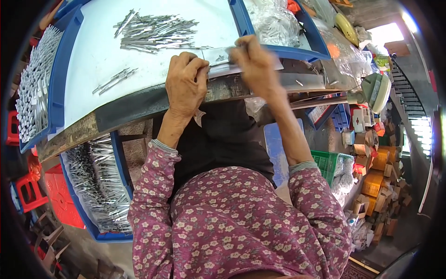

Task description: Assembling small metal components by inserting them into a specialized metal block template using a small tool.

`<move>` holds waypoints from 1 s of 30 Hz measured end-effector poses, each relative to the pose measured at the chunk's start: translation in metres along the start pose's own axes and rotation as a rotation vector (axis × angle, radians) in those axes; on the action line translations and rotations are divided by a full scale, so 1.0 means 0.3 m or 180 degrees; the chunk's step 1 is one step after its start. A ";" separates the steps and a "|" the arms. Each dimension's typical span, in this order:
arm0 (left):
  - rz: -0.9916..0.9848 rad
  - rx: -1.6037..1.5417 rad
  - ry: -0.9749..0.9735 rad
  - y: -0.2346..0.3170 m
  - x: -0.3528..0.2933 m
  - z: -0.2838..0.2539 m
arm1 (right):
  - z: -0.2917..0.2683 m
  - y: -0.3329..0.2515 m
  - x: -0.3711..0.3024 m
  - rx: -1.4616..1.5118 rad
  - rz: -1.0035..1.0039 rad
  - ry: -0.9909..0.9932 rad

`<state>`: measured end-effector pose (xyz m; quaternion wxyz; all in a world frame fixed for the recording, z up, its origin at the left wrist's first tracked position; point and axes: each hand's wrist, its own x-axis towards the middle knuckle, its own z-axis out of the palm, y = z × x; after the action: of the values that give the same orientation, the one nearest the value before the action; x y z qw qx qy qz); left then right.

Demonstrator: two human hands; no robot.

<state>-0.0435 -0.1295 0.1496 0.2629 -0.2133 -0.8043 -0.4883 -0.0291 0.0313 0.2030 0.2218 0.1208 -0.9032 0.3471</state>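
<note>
My left hand (186, 83) is at the table's front edge, thumb and fingers pinched together. What sits between its fingertips is too small to make out. To its right my right hand (258, 67) is blurred by motion, its fingers curled in; whatever it may hold is hidden. A pile of thin metal rod-like pieces (158, 32) lies on the white sheet (93, 51) beyond my left hand. Several more loose thin metal pieces (114, 81) rest apart, left of that hand. Small dark bits (219, 59) show on the sheet between the hands.
Left stands a blue tray (56, 93) of white-and-silver sticks; another blue tray (123, 165) of metal pieces sits below the table. Clear plastic bags (274, 25) fill a blue tray at the right. A green-and-white lamp-like device (375, 93) juts out beside the table.
</note>
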 end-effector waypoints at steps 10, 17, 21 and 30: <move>0.0034 0.0114 -0.0333 0.027 0.037 -0.004 | -0.150 0.074 -0.034 0.0370 0.0751 0.0749; 0.0595 0.0664 -0.0733 0.041 0.050 0.053 | -0.231 0.134 0.022 -0.0706 0.0224 0.0825; 0.0536 0.0357 -0.0527 0.042 0.050 0.045 | -0.239 0.191 0.097 -0.0972 0.0146 0.0347; 0.0228 0.0377 -0.0158 -0.039 0.053 -0.134 | -0.184 0.354 0.216 -0.2237 0.0031 -0.0932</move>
<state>-0.0542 -0.1693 0.1674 0.2723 -0.2380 -0.8300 -0.4247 -0.1077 0.1422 0.2100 0.1166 0.0814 -0.9898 -0.0037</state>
